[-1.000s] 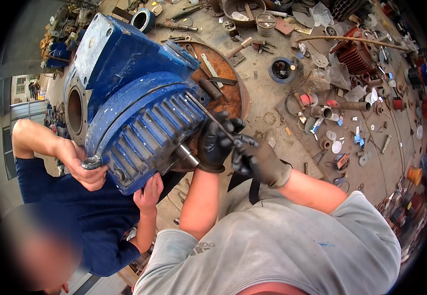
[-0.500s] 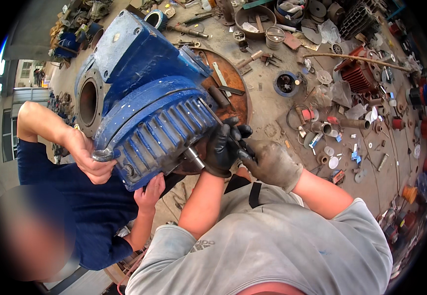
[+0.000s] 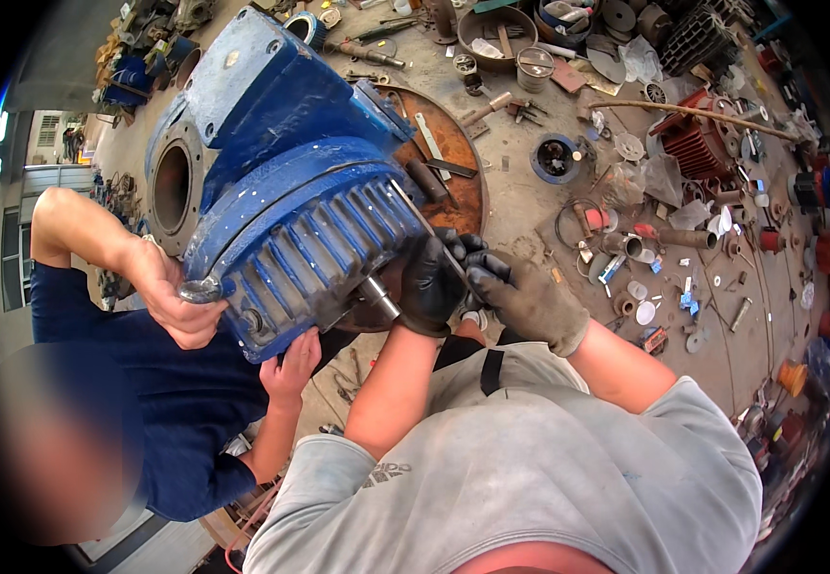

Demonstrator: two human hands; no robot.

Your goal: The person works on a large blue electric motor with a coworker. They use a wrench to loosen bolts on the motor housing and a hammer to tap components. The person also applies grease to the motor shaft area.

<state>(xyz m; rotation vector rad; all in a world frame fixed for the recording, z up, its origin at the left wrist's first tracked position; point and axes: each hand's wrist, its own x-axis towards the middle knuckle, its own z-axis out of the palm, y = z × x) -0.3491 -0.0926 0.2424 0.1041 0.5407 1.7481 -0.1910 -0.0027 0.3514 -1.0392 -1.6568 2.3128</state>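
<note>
In front of me, a big blue machine (image 3: 281, 182) is sitting left of the middle, with ridges running along its near side. A thin metal rod (image 3: 417, 212) is slanting by the machine's right edge. The worker's right hand (image 3: 534, 304), in a dirty glove, is pinching the near end of the rod, fingers clamping on it. The left hand (image 3: 429, 292), in a black glove, is resting right by the rod with its fingers bending, but I am not able to tell whether they are gripping it. A shiny round bar (image 3: 378, 297) is poking out of the machine beside the left wrist. On the left, a helper (image 3: 185, 411) in dark blue is holding a round metal piece (image 3: 201, 290) and touching the machine's near edge. A rusty round plate (image 3: 453, 134) is lying on the far right of the machine, with loose bars resting on it
</note>
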